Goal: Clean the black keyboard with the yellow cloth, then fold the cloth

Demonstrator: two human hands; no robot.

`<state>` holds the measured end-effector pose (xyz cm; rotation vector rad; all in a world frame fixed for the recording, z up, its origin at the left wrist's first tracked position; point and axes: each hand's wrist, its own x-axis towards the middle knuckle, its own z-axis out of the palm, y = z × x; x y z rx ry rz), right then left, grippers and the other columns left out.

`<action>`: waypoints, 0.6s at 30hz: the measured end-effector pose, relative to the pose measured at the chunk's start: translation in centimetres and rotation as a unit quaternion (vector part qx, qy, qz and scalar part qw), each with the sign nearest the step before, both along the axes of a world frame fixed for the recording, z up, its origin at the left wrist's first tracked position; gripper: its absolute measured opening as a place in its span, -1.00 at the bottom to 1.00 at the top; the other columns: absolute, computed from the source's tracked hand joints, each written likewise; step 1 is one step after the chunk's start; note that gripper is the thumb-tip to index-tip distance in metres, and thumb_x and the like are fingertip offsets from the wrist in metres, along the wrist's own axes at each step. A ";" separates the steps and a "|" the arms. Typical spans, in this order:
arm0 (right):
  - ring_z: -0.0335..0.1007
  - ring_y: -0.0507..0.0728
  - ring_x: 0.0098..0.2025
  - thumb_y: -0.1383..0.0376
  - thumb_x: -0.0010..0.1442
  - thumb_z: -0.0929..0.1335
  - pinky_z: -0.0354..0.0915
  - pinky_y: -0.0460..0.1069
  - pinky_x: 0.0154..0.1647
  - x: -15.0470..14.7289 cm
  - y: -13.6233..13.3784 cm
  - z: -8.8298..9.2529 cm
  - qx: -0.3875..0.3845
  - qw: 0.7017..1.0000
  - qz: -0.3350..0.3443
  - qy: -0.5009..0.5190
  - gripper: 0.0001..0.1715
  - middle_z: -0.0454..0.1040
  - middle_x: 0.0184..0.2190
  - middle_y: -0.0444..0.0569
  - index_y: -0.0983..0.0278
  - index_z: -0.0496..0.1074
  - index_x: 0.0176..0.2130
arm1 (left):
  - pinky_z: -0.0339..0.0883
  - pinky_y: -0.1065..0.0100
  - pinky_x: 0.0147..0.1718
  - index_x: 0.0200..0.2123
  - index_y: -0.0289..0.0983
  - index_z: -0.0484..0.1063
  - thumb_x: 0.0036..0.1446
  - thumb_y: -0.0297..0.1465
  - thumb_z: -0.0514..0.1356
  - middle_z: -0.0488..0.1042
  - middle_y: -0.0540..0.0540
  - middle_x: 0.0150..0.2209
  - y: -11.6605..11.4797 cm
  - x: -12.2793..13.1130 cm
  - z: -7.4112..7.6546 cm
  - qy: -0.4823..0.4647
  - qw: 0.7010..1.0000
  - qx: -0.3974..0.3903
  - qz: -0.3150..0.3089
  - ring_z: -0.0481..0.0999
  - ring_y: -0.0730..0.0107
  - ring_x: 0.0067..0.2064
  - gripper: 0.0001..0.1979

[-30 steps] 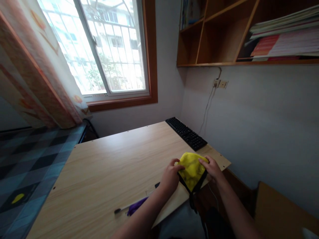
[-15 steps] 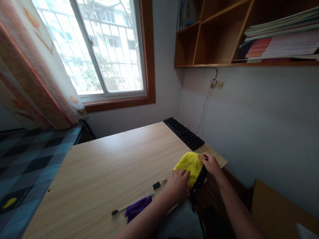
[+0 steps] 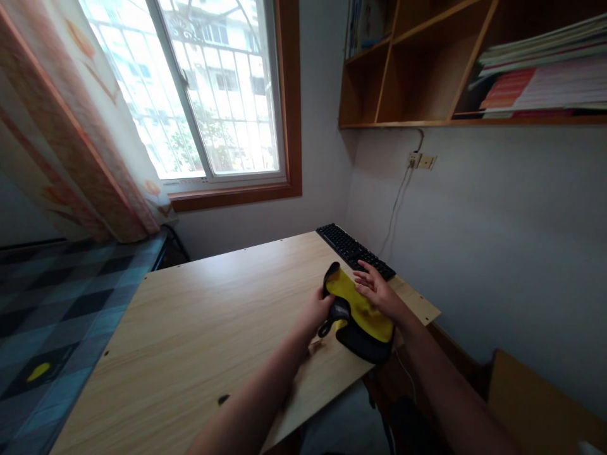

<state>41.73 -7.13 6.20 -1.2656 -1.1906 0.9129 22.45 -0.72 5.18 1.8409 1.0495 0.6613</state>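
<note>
A yellow cloth piece with a black border and a small black loop is held above the near right part of the wooden table. Its exact kind I cannot tell. My left hand is closed on its left edge, by the black tab and loop. Over the upper right of the cloth, my right hand has its fingers stretched and spread; its palm is close to the yellow side. The cloth is bent, with the left edge curling upward. Just left of my left forearm, a small dark brush tip shows; the forearm covers the rest.
A black keyboard lies along the table's far right edge, below a wall socket with a cord. Wooden shelves with books hang above. At left stands a checked-cloth surface, under a curtain and window.
My left hand has shifted up and left to the cloth's other edge, and the cloth has turned. My right hand has let go and spread its fingers. My forearm now covers the purple cloth.
</note>
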 end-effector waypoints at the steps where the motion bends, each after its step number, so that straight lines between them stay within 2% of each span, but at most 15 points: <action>1: 0.43 0.24 0.16 0.11 0.14 0.45 0.36 0.18 0.16 0.0 0.1 -0.7 -0.009 0.998 -0.006 -0.069 -0.13 0.42 0.21 0.14 0.14 0.20 0.35 | 0.53 0.30 -0.18 0.07 -0.33 0.44 0.29 -0.49 0.08 0.63 -0.20 -0.09 1.4 -0.8 -0.1 0.024 1.000 -0.007 0.005 0.65 0.25 -0.16 -0.68; 4: 0.46 0.29 0.11 0.20 0.11 0.45 0.29 0.23 0.23 0.1 -0.4 -3.1 -0.043 0.964 0.025 -0.261 -0.31 0.49 0.14 0.16 0.22 0.44 0.22 | 0.52 0.26 -0.19 0.19 -0.32 0.35 0.23 -0.54 0.12 0.63 -0.17 -0.19 5.0 -3.8 -0.4 0.108 0.993 0.009 0.043 0.64 0.25 -0.21 -0.55; 7: 0.36 0.34 0.23 0.21 0.07 0.48 0.17 0.23 0.34 0.2 -1.9 -5.0 -0.056 0.925 0.063 -0.371 -0.36 0.48 0.17 0.15 0.24 0.52 0.15 | 0.37 0.10 0.09 0.27 -0.28 0.30 0.19 -0.58 0.13 0.55 -0.29 0.05 6.8 -6.4 -0.4 0.179 0.978 0.084 0.066 0.53 0.10 0.08 -0.44; 10: 0.28 0.38 0.30 0.24 0.01 0.51 0.14 0.25 0.36 0.5 -3.2 -6.1 -0.077 0.900 0.074 -0.422 -0.27 0.40 0.25 0.17 0.23 0.51 0.19 | 0.24 0.09 0.22 0.18 -0.23 0.44 0.15 -0.59 0.15 0.47 -0.25 0.17 7.3 -7.2 -0.1 0.221 0.962 0.158 -0.009 0.42 0.05 0.20 -0.49; 14: 0.27 0.33 0.30 0.40 0.03 0.41 0.13 0.23 0.37 0.9 -3.8 -6.7 -0.059 0.895 0.066 -0.437 -0.30 0.40 0.26 0.13 0.20 0.51 0.18 | 0.26 0.22 0.19 0.02 -0.13 0.58 0.12 -0.55 0.23 0.54 -0.13 0.09 7.3 -6.1 -0.3 0.252 0.931 0.220 -0.145 0.44 0.11 0.16 -0.59; 18: 0.35 0.29 0.24 0.52 -0.01 0.29 0.15 0.21 0.37 1.4 -3.5 -7.7 -0.041 0.899 0.027 -0.436 -0.30 0.48 0.17 0.14 0.26 0.57 0.11 | 0.29 0.11 0.14 0.00 -0.12 0.59 0.11 -0.45 0.26 0.56 -0.17 0.02 7.5 -5.3 -0.8 0.285 0.905 0.258 -0.182 0.48 0.02 0.08 -0.64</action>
